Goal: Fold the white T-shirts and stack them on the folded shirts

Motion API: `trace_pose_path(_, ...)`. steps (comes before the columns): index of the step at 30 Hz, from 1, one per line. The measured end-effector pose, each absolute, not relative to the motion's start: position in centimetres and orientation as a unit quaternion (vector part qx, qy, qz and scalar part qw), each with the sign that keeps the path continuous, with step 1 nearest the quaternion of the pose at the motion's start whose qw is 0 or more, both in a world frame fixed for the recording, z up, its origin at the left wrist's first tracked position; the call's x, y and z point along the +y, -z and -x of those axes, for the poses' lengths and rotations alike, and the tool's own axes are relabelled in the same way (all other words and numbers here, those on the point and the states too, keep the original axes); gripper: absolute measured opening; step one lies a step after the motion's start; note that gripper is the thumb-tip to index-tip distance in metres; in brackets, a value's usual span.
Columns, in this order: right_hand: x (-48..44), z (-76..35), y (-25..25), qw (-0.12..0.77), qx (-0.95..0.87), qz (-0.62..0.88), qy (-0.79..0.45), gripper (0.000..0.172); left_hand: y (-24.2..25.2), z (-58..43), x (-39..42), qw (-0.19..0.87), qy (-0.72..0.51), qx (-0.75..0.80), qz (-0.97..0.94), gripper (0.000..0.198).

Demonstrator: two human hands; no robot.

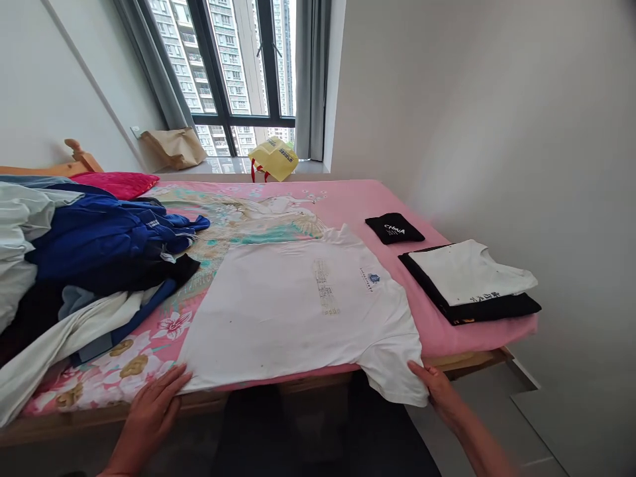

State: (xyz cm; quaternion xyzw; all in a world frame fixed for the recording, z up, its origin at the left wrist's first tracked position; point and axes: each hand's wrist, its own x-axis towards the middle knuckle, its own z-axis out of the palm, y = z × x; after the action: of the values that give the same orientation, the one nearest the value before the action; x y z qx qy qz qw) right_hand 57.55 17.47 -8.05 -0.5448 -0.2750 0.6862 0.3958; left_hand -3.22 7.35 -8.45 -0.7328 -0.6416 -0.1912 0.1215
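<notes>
A white T-shirt lies spread flat on the pink floral bedsheet, its near edge hanging over the bed's wooden front rail. My left hand rests at the shirt's near left corner, fingers extended and touching the hem. At the other side my right hand touches the sleeve that droops over the edge; its fingers look stretched, and I cannot see a firm grip.
A heap of blue, black and white clothes covers the bed's left side. Folded white and black shirts are stacked at the right, a small black folded item behind them. A yellow bag and brown paper bag sit on the windowsill.
</notes>
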Motion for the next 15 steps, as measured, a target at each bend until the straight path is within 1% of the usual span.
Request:
trace_pose_path(4, 18.1, -57.9, 4.8, 0.391, -0.312, 0.529, -0.685, 0.033, 7.9, 4.0, 7.7, 0.080, 0.232, -0.646, 0.723, 0.028)
trace_pose_path(8, 20.9, -57.8, 2.0, 0.398, -0.310, 0.518, -0.691, 0.030, 5.5, 4.9, 8.9, -0.017, 0.278, -0.671, 0.687, 0.022)
trace_pose_path(11, 25.6, -57.0, -0.2, 0.415, -0.282, 0.507, -0.701, 0.027, 2.4, 5.2, 12.1, -0.074, 0.297, -0.751, 0.586, 0.031)
trace_pose_path(13, 29.9, -55.8, -1.8, 0.426, -0.280, 0.500, -0.700, 0.024, 0.2, 5.1, 15.6, -0.089, 0.275, -0.811, 0.508, 0.040)
trace_pose_path(15, 34.4, -54.2, -3.1, 0.438, -0.285, 0.494, -0.694, 0.022, -1.4, 4.6, 19.6, -0.120, 0.254, -0.833, 0.477, 0.045)
